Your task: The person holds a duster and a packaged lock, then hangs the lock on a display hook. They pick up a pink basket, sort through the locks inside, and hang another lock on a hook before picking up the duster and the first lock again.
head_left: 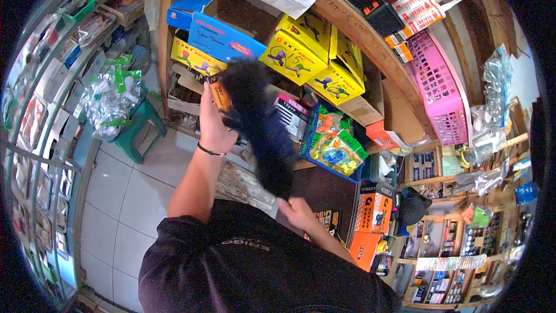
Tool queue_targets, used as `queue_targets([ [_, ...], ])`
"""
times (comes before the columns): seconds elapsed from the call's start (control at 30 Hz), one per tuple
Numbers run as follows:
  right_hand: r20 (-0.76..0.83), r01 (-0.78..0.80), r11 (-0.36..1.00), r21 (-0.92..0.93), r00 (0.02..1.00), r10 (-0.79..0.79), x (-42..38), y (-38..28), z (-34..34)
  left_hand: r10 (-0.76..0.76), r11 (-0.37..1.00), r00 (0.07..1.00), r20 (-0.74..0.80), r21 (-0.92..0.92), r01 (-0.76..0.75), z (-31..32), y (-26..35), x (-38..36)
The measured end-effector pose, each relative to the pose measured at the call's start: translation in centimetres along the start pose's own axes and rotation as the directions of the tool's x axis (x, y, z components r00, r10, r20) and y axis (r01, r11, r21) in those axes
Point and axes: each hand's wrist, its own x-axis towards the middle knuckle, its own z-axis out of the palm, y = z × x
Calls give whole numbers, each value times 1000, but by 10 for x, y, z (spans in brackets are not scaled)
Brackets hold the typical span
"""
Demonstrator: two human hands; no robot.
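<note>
My left hand (215, 124), a dark band on its wrist, is raised and closed round an orange and black package (220, 94). Against the package and down to its lower right runs a long dark fluffy duster (263, 133), smeared by motion. At the duster's lower end my right hand (298, 213) is closed round it; the grip itself is partly hidden. Behind the duster's upper end stand a blue box (223, 35) and a yellow box (295, 52) on the shelf.
A blue basket (333, 175) of colourful packets sits right of the duster. Farther right are orange boxes (373, 211) and a pink basket (438, 84). A green stool (139, 139) bearing plastic bags stands on the tiled floor (136, 197). Racks (46, 165) line the left side.
</note>
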Motion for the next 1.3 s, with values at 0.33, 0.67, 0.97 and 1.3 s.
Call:
queue_targets([
  [0.33, 108, 235, 958, -165, 970, -219, -9, -15, -4, -184, 982, 943, 276, 9, 189, -33, -5, 13],
  [0.67, 96, 208, 976, 65, 972, -214, -10, -4, -1, -89, 994, 932, 352, -28, 105, -28, -2, 0],
  [0.97, 235, -150, 663, 733, 971, -41, -21, -24, -32, -86, 985, 975, 203, 165, 52, -7, -3, -9],
  [1.3, 369, -205, 718, 665, 926, -77, -24, -21, -25, -38, 998, 990, 139, 56, 30, 7, 4, -12],
])
